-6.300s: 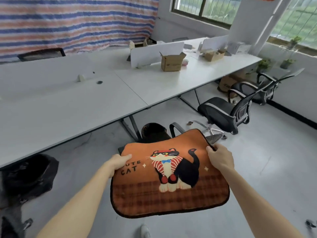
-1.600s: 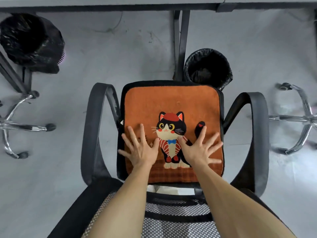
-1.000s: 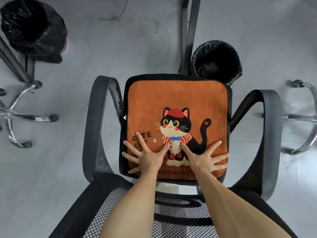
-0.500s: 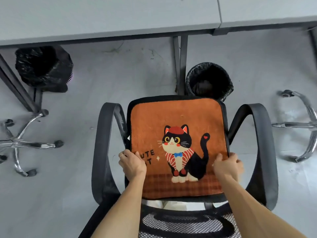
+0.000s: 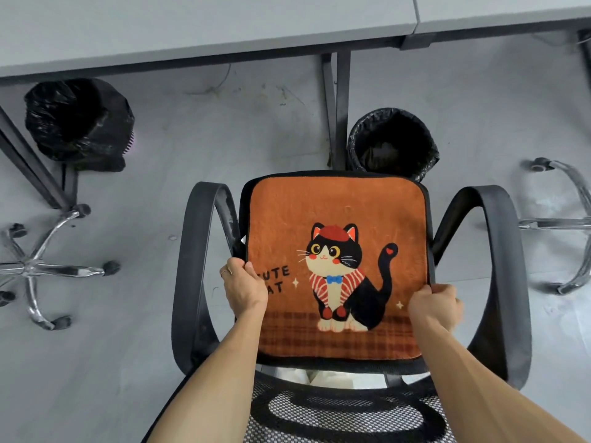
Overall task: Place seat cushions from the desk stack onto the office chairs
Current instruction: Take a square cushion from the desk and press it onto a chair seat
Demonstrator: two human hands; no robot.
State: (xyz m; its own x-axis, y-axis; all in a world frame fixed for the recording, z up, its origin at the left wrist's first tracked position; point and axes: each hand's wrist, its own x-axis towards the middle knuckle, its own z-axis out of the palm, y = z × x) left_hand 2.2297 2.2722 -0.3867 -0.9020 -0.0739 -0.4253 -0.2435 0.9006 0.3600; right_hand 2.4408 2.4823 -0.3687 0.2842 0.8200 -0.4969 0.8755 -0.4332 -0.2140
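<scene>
Formerly flat, left hand (image 5: 244, 290) and right hand (image 5: 435, 306) now curl fingers (image 5: 443, 288) round the side edges of the orange plush cat cushion (image 5: 335, 206); lettering shows "UTE", "AT".

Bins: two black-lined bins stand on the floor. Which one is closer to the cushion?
The bin beside the desk leg, just past the far edge of the orange cushion. The other bin stands well off to the left.

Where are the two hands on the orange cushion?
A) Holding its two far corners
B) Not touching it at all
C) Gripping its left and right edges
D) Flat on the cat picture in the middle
C: the left hand grips the left edge of the cushion and the right hand grips its right edge, while it lies on the chair.
</scene>
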